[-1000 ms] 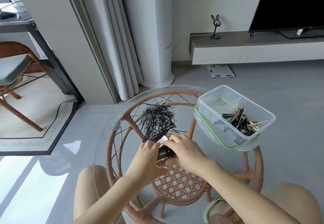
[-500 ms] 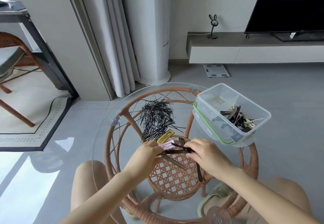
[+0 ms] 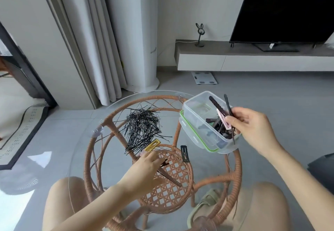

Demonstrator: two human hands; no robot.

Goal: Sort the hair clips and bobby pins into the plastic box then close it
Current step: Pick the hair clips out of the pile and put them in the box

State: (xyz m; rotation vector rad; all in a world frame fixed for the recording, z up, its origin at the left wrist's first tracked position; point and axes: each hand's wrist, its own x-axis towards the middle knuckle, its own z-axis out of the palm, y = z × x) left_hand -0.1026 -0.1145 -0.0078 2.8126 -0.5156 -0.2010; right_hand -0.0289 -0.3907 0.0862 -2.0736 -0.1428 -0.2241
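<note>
A clear plastic box [image 3: 192, 112] stands open at the far right edge of a round glass-topped rattan table [image 3: 86, 167], resting on its own green-sealed clear lid [image 3: 189, 131]. A heap of dark brown hair clips [image 3: 216, 125] fills the near part of the box. The far part, behind a divider, shows only a pale shape too unclear to name. Just above the box, the person's right hand [image 3: 253, 127] clasps a bunch of clips between thumb and curled fingers: a pale pink clip [image 3: 223, 120] and two long dark clips [image 3: 216, 104] fanning up and away.

Left of the box, a loose pile of thin black bobby pins [image 3: 142, 127] lies spread across the glass. At its near edge sits a yellow rectangular hair clip [image 3: 153, 145]. The left hand [image 3: 144, 167] is palm down just nearer, fingertips bent beside a small dark clip [image 3: 164, 163]; whether they pinch anything cannot be told. A long brown clip [image 3: 169, 177] pokes out from under that hand. A black snap clip [image 3: 185, 153] lies alone between that hand and the box, touching neither.

Beyond the table, from the left: a bordered rug [image 3: 23, 131], white curtains [image 3: 101, 49], a white cylindrical tower [image 3: 137, 31], a floor scale [image 3: 204, 77], a low white console [image 3: 253, 58] bearing a rabbit-eared stand [image 3: 199, 35], and a black television [image 3: 282, 8].
</note>
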